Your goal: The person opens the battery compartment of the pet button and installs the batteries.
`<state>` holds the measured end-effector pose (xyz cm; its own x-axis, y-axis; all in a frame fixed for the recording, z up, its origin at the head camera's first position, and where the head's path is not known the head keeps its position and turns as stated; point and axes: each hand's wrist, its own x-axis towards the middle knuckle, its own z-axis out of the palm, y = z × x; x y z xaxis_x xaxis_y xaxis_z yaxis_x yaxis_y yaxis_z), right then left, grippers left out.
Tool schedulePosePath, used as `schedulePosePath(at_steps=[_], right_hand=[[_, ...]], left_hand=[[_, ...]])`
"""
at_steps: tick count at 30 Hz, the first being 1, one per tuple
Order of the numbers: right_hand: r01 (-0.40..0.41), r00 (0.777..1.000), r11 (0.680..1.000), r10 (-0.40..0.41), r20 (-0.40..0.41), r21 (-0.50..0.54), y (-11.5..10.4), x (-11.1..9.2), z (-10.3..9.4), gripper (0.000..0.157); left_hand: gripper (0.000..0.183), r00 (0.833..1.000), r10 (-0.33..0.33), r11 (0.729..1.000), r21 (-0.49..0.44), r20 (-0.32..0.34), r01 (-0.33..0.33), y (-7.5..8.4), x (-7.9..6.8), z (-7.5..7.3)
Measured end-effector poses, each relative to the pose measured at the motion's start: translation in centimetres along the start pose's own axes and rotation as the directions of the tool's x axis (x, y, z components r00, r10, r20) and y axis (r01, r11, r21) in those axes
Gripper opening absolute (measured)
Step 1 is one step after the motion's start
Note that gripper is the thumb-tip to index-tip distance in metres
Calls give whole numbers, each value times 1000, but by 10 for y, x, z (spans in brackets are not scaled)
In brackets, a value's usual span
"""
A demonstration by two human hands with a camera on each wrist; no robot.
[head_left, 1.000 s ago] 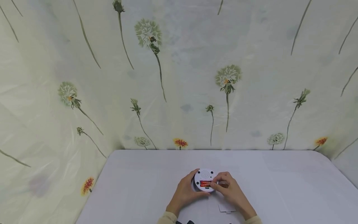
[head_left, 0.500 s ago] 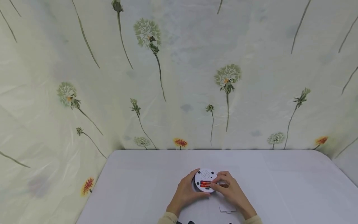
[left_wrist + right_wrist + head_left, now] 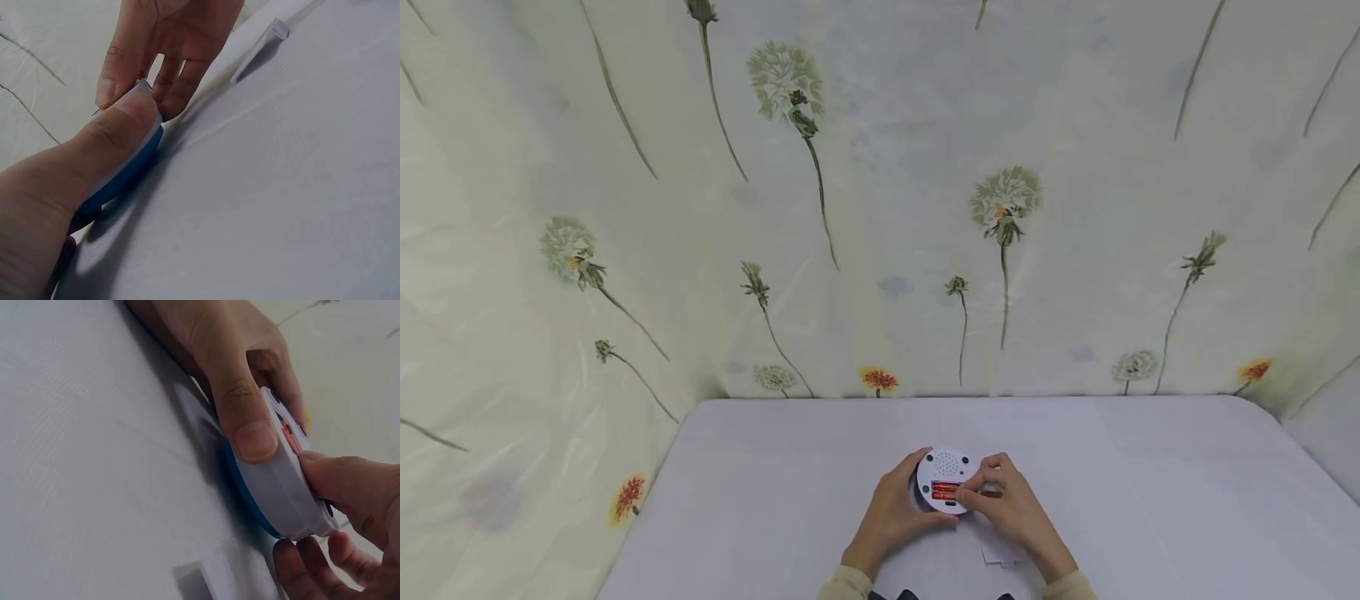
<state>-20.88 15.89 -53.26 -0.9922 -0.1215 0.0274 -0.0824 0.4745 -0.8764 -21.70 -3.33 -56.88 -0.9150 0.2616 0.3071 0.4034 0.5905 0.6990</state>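
A round white battery-powered device (image 3: 945,462) has its underside up, showing small holes, dark feet and a battery bay; its far side is blue in the wrist views. My left hand (image 3: 891,510) grips it by the rim, thumb (image 3: 125,119) along the near edge. Red batteries (image 3: 943,490) lie side by side in the bay. The thumb and index finger of my right hand (image 3: 1006,504) pinch at the right end of a battery, covering that end. In the right wrist view, the right thumb (image 3: 337,478) presses at the bay, with other fingers curled beside the rim.
A small flat white piece with a tab (image 3: 1002,555) lies on the white table (image 3: 775,500), near the right wrist. Dark objects (image 3: 907,595) show at the bottom edge. A flower-printed curtain (image 3: 880,208) hangs behind and at the left.
The batteries look flatter and more parallel in the bay than before. Both hands stay on the device; the whole view has shifted slightly.
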Motion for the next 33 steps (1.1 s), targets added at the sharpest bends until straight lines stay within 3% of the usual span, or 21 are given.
schedulePosePath(at_steps=[2, 6, 11, 19, 22, 28, 33], right_hand=[[-11, 1000, 1000, 11, 2, -4, -1, 0, 0, 19], [-59, 997, 994, 54, 54, 93, 1, 0, 0, 22], [-74, 991, 975, 49, 122, 211, 1, 0, 0, 34], [-161, 980, 959, 128, 150, 234, 0, 0, -1, 65], [-142, 981, 964, 107, 162, 224, 1, 2, -3, 69], [-61, 981, 972, 16, 194, 225, -2, 6, -4, 64], [-70, 977, 965, 16, 211, 251, 0, 9, -1, 63]], left_hand=[[94, 1000, 8, 1000, 0, -2, -8, 0, 0, 0], [94, 1000, 7, 1000, -17, 8, -7, 1, 0, 1], [94, 1000, 3, 1000, -31, 20, -2, 4, -1, 2], [95, 1000, -4, 1000, -23, 19, 4, 4, -2, 2], [95, 1000, 4, 1000, -28, 19, -3, 4, -2, 2], [96, 999, -12, 1000, -11, 32, 12, 1, 0, 2], [96, 1000, 4, 1000, 4, 24, -4, -3, 3, -2]])
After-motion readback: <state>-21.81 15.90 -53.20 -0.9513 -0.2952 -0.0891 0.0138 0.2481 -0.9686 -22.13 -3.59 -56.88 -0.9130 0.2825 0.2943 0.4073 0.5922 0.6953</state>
